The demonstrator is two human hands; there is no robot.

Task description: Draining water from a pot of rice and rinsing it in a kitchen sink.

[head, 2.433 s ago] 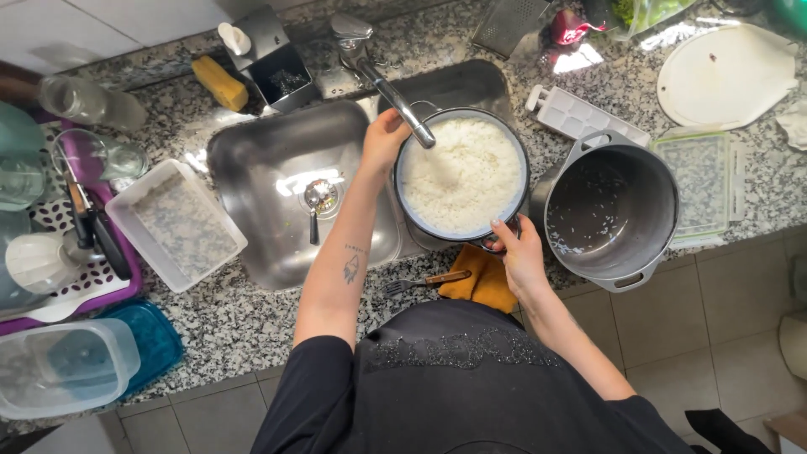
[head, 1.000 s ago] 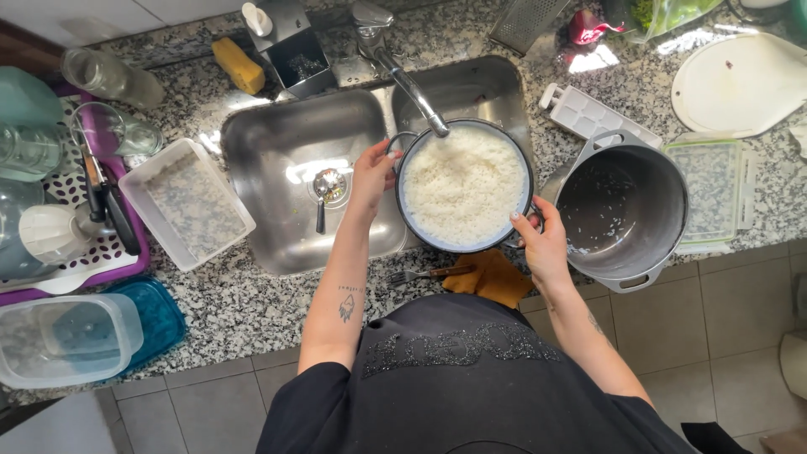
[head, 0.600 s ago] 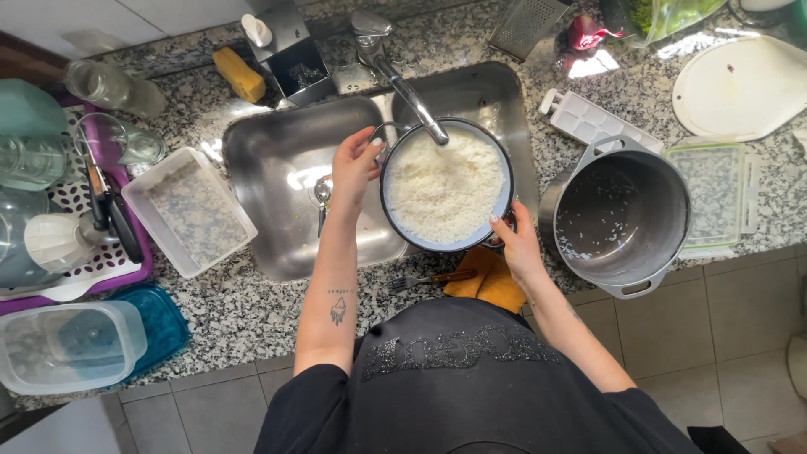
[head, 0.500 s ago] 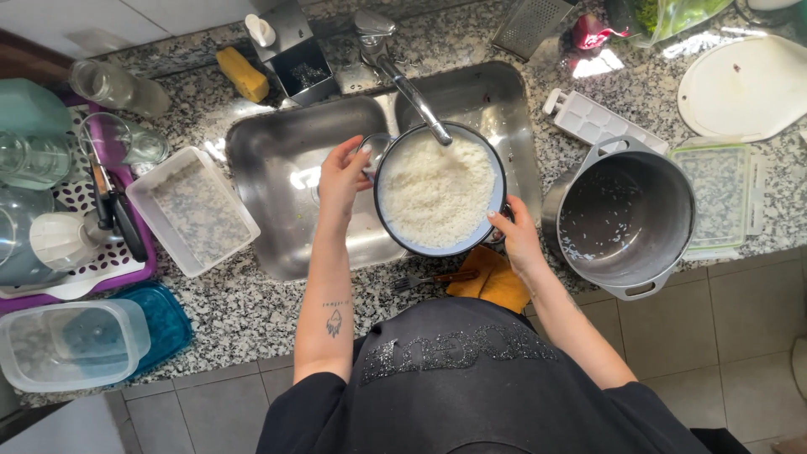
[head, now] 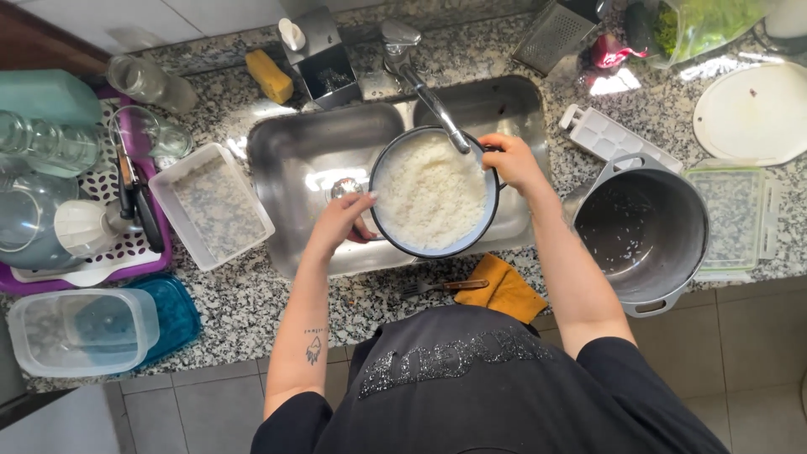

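A round blue strainer bowl full of white rice (head: 433, 195) hangs over the steel sink (head: 294, 160), under the faucet spout (head: 433, 105). My left hand (head: 340, 220) grips its left rim. My right hand (head: 513, 161) holds the rim at the upper right, next to the spout. I see no water running. An empty grey pot (head: 643, 231) with rice grains stuck inside stands on the counter to the right of the sink.
A fork (head: 441, 287) and an orange cloth (head: 506, 288) lie on the granite counter in front of the sink. Clear plastic containers (head: 214, 206) and a purple dish rack (head: 76, 202) with glasses sit on the left. A lid, a white board (head: 752, 113) and a grater are at right.
The bowl of rice has shifted left over the sink. My right hand moved from the bowl's lower right rim up to its upper right rim, beside the faucet.
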